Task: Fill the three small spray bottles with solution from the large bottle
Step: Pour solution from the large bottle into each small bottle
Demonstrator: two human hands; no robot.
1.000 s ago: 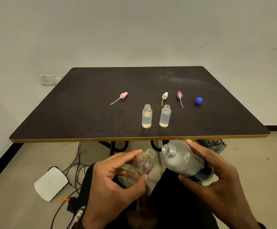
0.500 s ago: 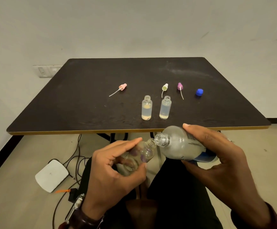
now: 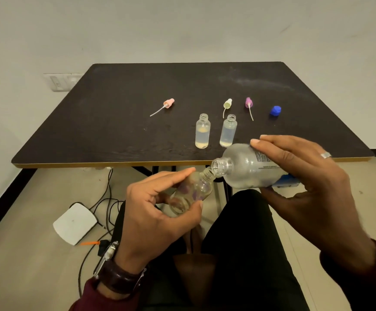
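The left hand (image 3: 157,212) grips a small empty bottle (image 3: 191,191), tilted, in front of the table (image 3: 115,122) edge. The right hand (image 3: 303,182) holds the large bottle (image 3: 245,169) nearly horizontal, its mouth touching the small bottle's mouth. On the table stand two small filled bottles (image 3: 202,131), uncapped, near three spray caps (image 3: 227,104) and a blue cap (image 3: 275,110).
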